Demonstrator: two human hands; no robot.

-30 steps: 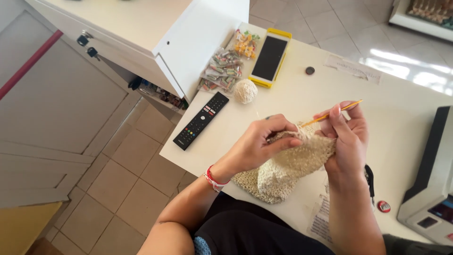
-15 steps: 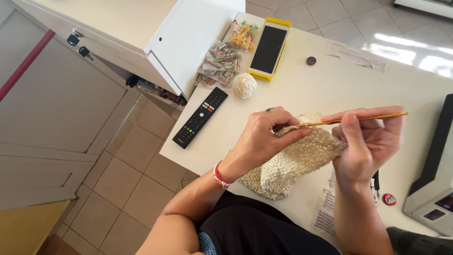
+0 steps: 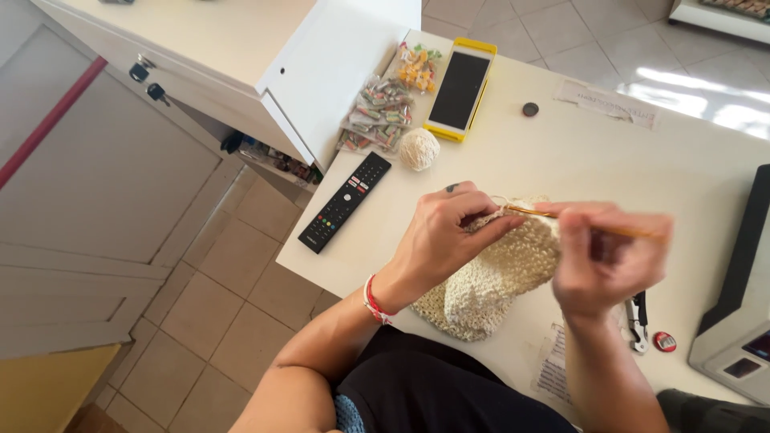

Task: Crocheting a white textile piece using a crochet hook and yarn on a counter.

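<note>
A cream crocheted piece (image 3: 497, 281) hangs over the near edge of the white table (image 3: 577, 152). My left hand (image 3: 445, 240) pinches its upper edge, with a red band on the wrist. My right hand (image 3: 605, 261), blurred, grips an orange crochet hook (image 3: 597, 228) whose tip goes into the stitches beside my left fingers. A thin strand of yarn runs near the hook's tip. A small cream yarn ball (image 3: 419, 149) lies on the table beyond my left hand.
A black remote (image 3: 345, 202) lies at the table's left edge. Behind it are candy packets (image 3: 377, 116), a phone in a yellow case (image 3: 459, 90) and a small dark disc (image 3: 530, 109). A black-screened machine (image 3: 742, 321) stands at right, small clippers (image 3: 638, 321) near it. White cabinet at left.
My right hand has dropped and swung the hook flatter, its tip now pushed into the stitches at my left fingers. The view has shifted slightly.
</note>
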